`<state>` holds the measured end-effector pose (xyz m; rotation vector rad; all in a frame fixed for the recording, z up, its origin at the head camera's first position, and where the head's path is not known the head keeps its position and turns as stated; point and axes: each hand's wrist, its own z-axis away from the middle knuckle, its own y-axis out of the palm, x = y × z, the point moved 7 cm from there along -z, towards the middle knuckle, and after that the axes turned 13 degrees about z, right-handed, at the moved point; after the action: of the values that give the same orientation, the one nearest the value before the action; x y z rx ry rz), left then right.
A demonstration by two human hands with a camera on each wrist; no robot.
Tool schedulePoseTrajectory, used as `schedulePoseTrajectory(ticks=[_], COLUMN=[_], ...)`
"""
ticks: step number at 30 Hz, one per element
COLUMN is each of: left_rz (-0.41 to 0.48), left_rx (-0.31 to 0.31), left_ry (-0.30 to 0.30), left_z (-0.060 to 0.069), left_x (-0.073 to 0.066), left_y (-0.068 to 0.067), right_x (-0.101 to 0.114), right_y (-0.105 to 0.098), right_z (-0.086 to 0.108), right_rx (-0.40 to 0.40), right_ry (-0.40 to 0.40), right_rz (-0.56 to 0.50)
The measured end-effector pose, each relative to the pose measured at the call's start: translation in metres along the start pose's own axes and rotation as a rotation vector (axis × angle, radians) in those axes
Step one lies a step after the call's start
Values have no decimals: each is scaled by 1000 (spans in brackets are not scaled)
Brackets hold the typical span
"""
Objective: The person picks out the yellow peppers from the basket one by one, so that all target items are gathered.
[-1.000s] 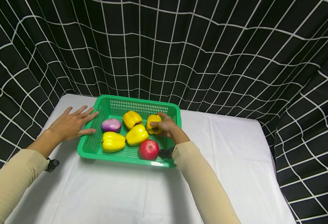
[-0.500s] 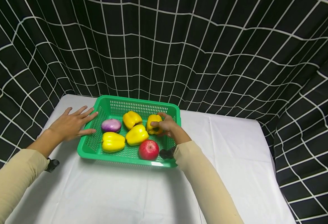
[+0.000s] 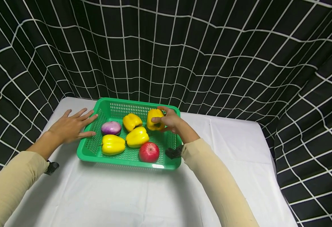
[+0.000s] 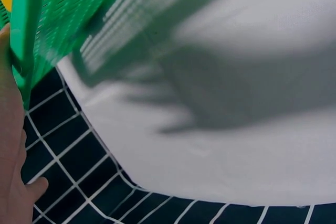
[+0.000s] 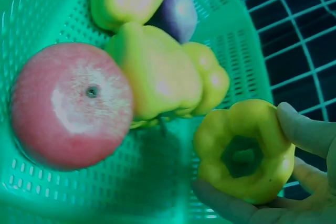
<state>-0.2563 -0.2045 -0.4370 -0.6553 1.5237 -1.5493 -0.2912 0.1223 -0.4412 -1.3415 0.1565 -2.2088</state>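
My right hand pinches a yellow bell pepper between thumb and fingers, at the back right of a green plastic basket. In the right wrist view that pepper shows its stem end, with the fingers around its side. My left hand lies spread with straight fingers over the basket's left rim. Lower in the basket are a yellow pepper at the front left, another pepper in the middle and one more pepper behind it. A purple onion-like vegetable lies at the left.
A round red fruit, like a pomegranate, sits at the basket's front right. White cloth covers the table. Black curtains with white grid lines hang behind and at both sides. A dark wrist device juts over the basket's right end.
My right hand has raised the yellow pepper a little from its earlier spot, moving it toward the back rim. The left hand stays at the left rim; the view has shifted slightly.
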Motion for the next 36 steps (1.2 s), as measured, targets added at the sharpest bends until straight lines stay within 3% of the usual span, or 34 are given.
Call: schedulePoseTrajectory(ticks=[13, 24, 31, 36], left_rz=[-4, -3, 2, 3], left_rx=[-4, -10, -12, -14], left_ry=[5, 8, 8, 9], left_z=[1, 0, 1, 0], left_x=[-2, -2, -2, -2], left_y=[-1, -1, -1, 0], right_x=[20, 25, 15, -10], right_y=[-33, -79, -108, -131], right_z=[19, 34, 41, 45], right_rx=[-12, -62, -92, -115], right_ry=[-70, -103, -81, -42], right_rz=[75, 113, 129, 142])
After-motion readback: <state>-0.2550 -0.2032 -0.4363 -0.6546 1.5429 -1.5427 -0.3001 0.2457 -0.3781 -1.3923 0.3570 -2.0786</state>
